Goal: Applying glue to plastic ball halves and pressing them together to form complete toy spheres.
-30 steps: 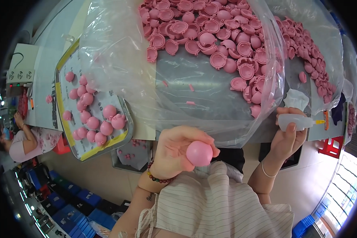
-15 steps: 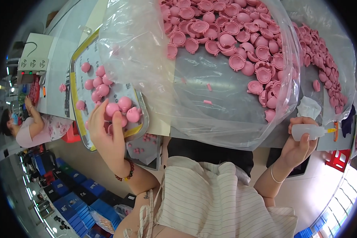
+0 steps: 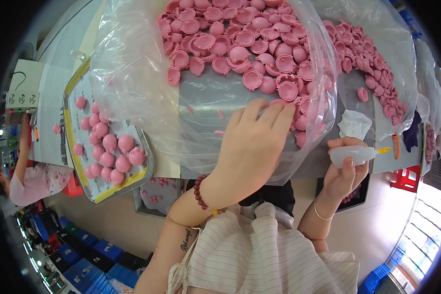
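In the head view, your left hand has swung across from the tray of pink balls, where it was half a second ago, to the near edge of the heap of pink half shells. A second ago it had a round pink ball in its fingers; none shows there now, so that ball was most likely left among the others on the tray, and your left hand is back at the loose parts. Its fingers point down at the shells, but the back of the hand hides what is under them, so I cannot tell whether it has picked one up. Your right hand has stayed wrapped around the translucent squeeze bottle, with the yellow nozzle pointing away to its right. The heap lies ahead of your left hand on clear plastic sheeting spread over the counter, and the tray sits well to that hand's left. A crumpled white cloth lies just beyond your right hand, and a few thin pink strips lie just left of your left hand.
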`<action>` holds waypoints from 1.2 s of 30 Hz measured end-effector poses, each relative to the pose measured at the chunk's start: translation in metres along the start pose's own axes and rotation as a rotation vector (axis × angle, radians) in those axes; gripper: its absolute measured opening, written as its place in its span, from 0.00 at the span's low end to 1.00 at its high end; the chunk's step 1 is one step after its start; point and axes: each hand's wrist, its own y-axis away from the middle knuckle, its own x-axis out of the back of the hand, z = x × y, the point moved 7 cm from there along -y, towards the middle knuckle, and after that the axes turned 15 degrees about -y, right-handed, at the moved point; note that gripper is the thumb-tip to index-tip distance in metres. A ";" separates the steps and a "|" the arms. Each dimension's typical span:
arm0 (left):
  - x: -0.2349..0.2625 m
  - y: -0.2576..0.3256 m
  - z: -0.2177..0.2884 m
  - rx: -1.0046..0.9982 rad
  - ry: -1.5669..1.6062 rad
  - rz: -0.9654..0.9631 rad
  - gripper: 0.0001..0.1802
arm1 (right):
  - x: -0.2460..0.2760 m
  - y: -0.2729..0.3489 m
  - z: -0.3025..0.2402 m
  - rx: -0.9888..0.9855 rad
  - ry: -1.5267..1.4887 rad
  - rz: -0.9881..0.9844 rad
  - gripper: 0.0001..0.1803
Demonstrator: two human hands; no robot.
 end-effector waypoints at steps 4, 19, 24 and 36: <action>0.003 -0.002 -0.009 0.027 0.068 -0.009 0.14 | -0.001 -0.002 -0.003 0.018 0.010 -0.025 0.22; -0.007 0.065 -0.006 0.250 1.750 -0.077 0.16 | -0.060 0.027 -0.005 -0.366 -0.385 -0.036 0.28; -0.012 0.070 -0.007 0.540 1.770 -0.108 0.18 | -0.056 0.014 -0.015 -0.182 -0.560 -0.060 0.21; -0.007 0.074 -0.010 0.405 1.800 -0.166 0.27 | -0.072 0.025 -0.050 0.374 -0.132 -0.400 0.32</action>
